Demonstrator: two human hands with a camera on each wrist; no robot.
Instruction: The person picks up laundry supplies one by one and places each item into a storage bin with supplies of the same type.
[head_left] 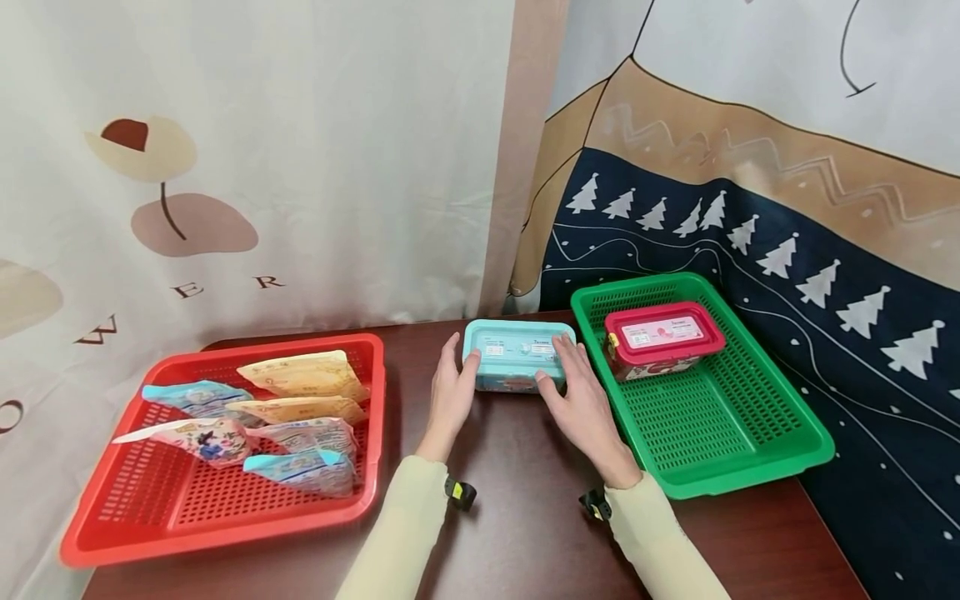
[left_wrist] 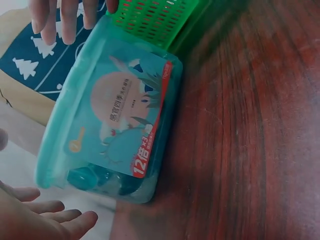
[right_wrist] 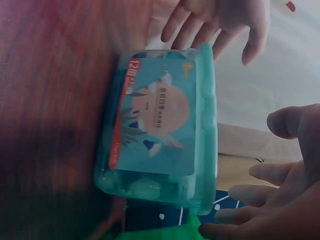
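Note:
A teal lidded plastic box of laundry pods [head_left: 517,358] stands on the brown table, its printed label facing me in both wrist views. My left hand [head_left: 453,398] is at the box's left end, fingers nearly straight and thumb apart. In the left wrist view, the left hand [left_wrist: 45,215] shows a gap to the box. Over the box's right end reaches my right hand [head_left: 583,404], its fingers extended. The right wrist view shows the right hand [right_wrist: 280,195] spread beside the lid; whether a fingertip touches it I cannot tell.
A green basket [head_left: 750,479] on the right holds a crimson-lidded box [head_left: 663,333]. On the left, a red basket [head_left: 150,546] holds several bags, including a yellow bag [head_left: 303,377] and a blue bag [head_left: 198,398]. Curtains [head_left: 375,167] hang behind the table [head_left: 510,517].

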